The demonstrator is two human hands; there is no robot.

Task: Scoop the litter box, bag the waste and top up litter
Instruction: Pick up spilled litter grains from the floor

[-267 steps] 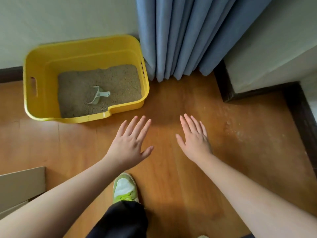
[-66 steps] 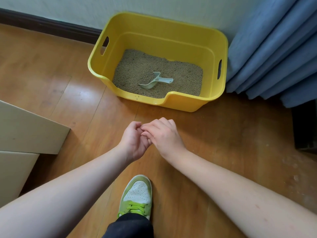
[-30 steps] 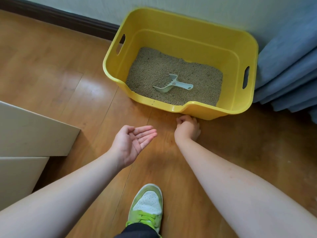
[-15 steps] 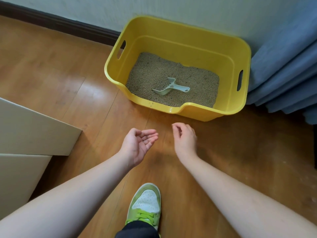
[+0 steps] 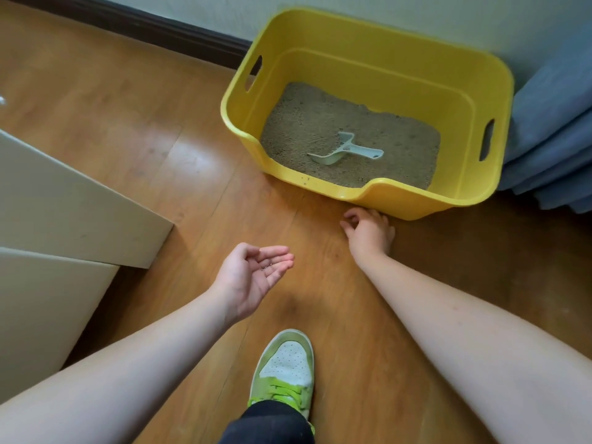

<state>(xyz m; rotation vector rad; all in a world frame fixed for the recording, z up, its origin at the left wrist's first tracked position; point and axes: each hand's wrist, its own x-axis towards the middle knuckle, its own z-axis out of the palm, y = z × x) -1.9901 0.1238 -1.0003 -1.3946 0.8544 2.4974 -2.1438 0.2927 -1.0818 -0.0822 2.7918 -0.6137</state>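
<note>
A yellow litter box [image 5: 403, 205] stands on the wood floor against the wall, holding grey-brown litter [image 5: 314, 123]. A pale scoop [image 5: 346, 152] lies on the litter, handle pointing right. My left hand [image 5: 253, 277] hovers palm up and cupped, with a few small litter grains [image 5: 268, 266] resting on its fingers. My right hand [image 5: 370, 232] is down on the floor right at the box's front wall, fingers curled with thumb and forefinger near each other. Anything between those fingertips is too small to see.
Blue curtain folds [image 5: 551, 139] hang against the box's right side. Beige flat panels [image 5: 64, 203] lie at the left, near my left arm. My green-and-white shoe [image 5: 285, 366] is planted below the hands. A dark baseboard [image 5: 144, 24] runs along the wall.
My right hand has reached forward from beside the left hand down to the floor at the box's front wall. The left hand stays cupped palm up.
</note>
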